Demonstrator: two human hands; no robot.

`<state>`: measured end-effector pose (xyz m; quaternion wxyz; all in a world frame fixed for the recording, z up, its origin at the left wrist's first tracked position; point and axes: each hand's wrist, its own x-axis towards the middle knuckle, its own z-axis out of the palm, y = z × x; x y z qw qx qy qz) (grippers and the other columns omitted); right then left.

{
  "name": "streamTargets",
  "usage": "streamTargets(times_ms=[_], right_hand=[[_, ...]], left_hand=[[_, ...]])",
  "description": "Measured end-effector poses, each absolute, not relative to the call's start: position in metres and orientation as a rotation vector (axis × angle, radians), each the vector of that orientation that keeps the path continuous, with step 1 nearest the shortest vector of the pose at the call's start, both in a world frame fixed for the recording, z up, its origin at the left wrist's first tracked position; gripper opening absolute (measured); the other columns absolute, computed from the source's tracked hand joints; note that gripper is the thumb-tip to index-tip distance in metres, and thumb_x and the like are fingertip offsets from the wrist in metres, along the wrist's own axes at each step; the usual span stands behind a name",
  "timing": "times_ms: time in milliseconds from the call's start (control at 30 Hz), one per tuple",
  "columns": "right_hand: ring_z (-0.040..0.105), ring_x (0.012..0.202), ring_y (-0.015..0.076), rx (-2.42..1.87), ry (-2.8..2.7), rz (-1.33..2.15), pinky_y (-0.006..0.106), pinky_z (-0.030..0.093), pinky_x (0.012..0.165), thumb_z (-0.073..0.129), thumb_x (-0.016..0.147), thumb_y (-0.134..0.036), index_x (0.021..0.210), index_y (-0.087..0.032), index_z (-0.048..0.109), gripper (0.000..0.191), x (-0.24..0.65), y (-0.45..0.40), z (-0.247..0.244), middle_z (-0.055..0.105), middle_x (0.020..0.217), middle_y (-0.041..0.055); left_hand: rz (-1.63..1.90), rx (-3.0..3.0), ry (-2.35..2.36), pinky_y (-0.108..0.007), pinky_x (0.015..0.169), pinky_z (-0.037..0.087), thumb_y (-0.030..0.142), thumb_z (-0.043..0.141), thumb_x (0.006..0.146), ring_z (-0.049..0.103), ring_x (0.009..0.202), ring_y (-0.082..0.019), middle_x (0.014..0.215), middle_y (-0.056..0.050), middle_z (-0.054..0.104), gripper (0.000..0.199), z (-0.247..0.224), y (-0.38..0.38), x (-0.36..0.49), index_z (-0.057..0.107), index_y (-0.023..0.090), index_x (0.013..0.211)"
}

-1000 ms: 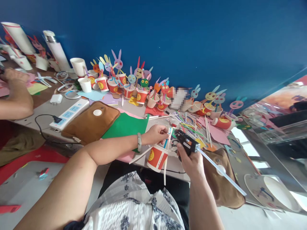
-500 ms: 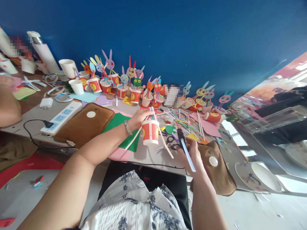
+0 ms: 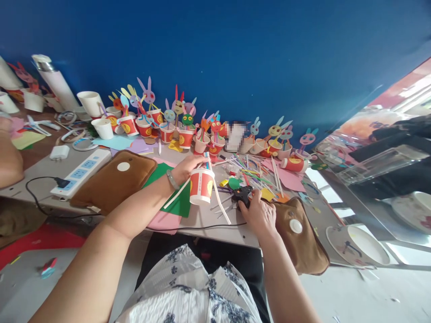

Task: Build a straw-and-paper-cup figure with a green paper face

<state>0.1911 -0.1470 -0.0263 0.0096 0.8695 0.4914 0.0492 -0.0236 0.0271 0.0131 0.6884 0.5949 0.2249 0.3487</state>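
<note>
My left hand (image 3: 188,167) holds a red and white paper cup (image 3: 201,185) upright above the grey table (image 3: 208,224), gripping it near the rim. White straws (image 3: 220,204) stick out of the cup's sides and a blue straw rises from its top. My right hand (image 3: 257,214) rests on the table with a black glue gun (image 3: 242,195) under its fingers, lying among loose coloured straws (image 3: 259,172). A bracelet circles my left wrist.
A row of finished cup rabbits (image 3: 182,130) lines the back along the blue wall. Brown pads (image 3: 116,179) (image 3: 299,237) lie left and right, with a power strip (image 3: 81,172), green paper (image 3: 177,197), a thermos (image 3: 55,80) and another person's arm (image 3: 8,157) far left.
My left hand lifted the cup from the table's front edge and carried it up and left. My right hand lowered the glue gun from in front of me onto the table.
</note>
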Motion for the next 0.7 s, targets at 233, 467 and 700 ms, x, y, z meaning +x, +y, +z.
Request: streamTargets(times_ms=[233,467,700], right_hand=[[0.075,0.094,0.0332,2.591,1.445,0.054,0.036,0.043,0.075,0.051,0.098,-0.046,0.124,-0.013,0.049,0.042,0.194,-0.144,-0.016,0.076,0.092,0.0164],[0.073,0.097,0.034,2.53,1.493,0.082,0.037,0.045,0.074,0.049,0.096,-0.059,0.115,-0.018,0.06,0.046,0.206,-0.127,0.007,0.077,0.095,0.0141],[0.072,0.099,0.0309,2.413,1.705,0.048,0.034,0.047,0.077,0.055,0.092,-0.051,0.107,-0.018,0.071,0.039,0.212,-0.075,0.013,0.077,0.101,0.0135]], left_hand=[[0.68,1.05,0.589,-0.023,0.059,0.037,0.025,0.065,0.086,0.045,0.058,-0.009,0.06,0.0,0.055,0.021,0.009,0.027,-0.01,0.064,0.01,0.072],[0.666,1.134,0.546,-0.023,0.062,0.04,0.019,0.064,0.085,0.049,0.059,-0.009,0.061,-0.001,0.059,0.017,0.018,0.019,-0.015,0.067,0.009,0.071],[0.617,0.985,0.627,-0.022,0.05,0.03,0.015,0.063,0.086,0.039,0.047,-0.006,0.051,0.003,0.051,0.019,0.01,0.023,-0.004,0.064,0.009,0.068]])
